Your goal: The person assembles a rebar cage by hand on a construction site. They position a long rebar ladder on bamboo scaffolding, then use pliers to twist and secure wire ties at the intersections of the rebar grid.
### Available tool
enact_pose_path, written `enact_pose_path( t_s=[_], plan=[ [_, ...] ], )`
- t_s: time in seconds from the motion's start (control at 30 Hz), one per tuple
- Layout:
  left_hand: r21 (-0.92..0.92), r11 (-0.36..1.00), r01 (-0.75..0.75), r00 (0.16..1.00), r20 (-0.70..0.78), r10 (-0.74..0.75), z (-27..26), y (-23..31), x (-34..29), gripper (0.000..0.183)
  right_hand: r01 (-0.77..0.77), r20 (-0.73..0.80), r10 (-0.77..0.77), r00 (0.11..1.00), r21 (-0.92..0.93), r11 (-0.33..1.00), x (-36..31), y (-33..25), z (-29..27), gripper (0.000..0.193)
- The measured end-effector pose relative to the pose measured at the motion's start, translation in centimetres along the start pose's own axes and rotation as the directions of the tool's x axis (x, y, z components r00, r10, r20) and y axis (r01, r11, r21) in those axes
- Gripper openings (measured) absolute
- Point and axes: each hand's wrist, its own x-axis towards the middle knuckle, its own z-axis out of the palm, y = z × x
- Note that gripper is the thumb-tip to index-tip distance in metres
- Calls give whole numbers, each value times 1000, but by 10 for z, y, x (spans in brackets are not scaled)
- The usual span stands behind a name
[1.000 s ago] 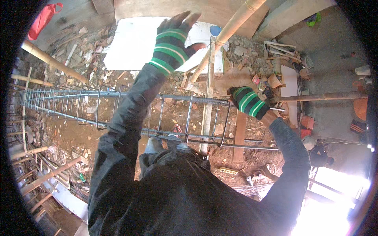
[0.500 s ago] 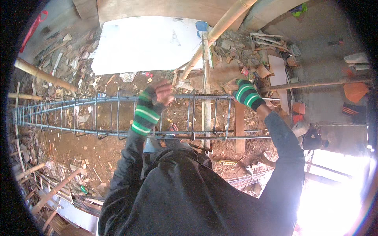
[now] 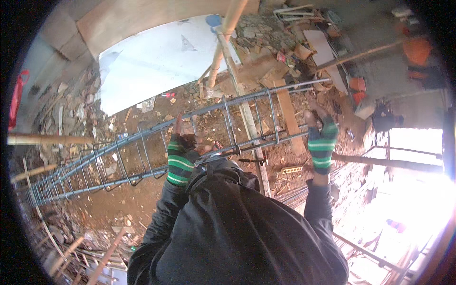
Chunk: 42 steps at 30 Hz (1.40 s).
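Observation:
A long rebar cage [image 3: 164, 126] of steel bars and square stirrups slants across the view, from the far-left ground up to the right. My left hand [image 3: 184, 148], in a fingerless black-and-green striped glove, rests over the cage's middle. One finger stretches upward and the thumb is spread aside; the hand is open. At the cage's right end, my right hand [image 3: 321, 130], in a matching glove, is beside the tips of the near bars. Its fingers are blurred, so I cannot tell whether they close on a bar.
A white sheet [image 3: 147, 57] lies beyond the cage, with a bamboo pole [image 3: 223, 40] beside it. A timber strip [image 3: 247, 118] and a wooden plank [image 3: 289, 118] pass under the cage. A yellow perforated bar [image 3: 291, 169] lies on the littered dirt. Bright light fills the lower right.
The view has turned, so the cage now slants up to the right. My right hand has left the far bars and come nearer, to the near bars' tips. My left hand has lowered slightly.

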Motion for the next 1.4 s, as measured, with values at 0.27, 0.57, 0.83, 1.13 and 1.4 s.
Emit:
enact_pose_path(
  t_s=[0.27, 0.57, 0.83, 1.13, 1.4],
  plan=[
    [14, 998, 65, 981, 184, -67, 13, -7, 17, 57, -490, 142, 480, 865, 42, 871, -210, 161, 53, 22],
    [233, 970, -70, 887, 460, -47, 29, 18, 3, 41, -292, 354, 273, 895, 1, 956, -245, 223, 113, 37],
    [301, 953, -42, 877, 468, -109, -4, 14, -20, 37, 47, 326, 59, 944, -308, 950, -241, 224, 107, 19],
    [251, 964, -93, 915, 403, -16, -24, 9, -16, 36, -46, -212, -79, 974, -529, 847, -262, 153, 75, 20],
    [67, 998, -12, 871, 490, -22, 11, -11, -5, 31, 317, -329, 509, 795, 942, 115, -187, 59, 11, 23]
  ],
)
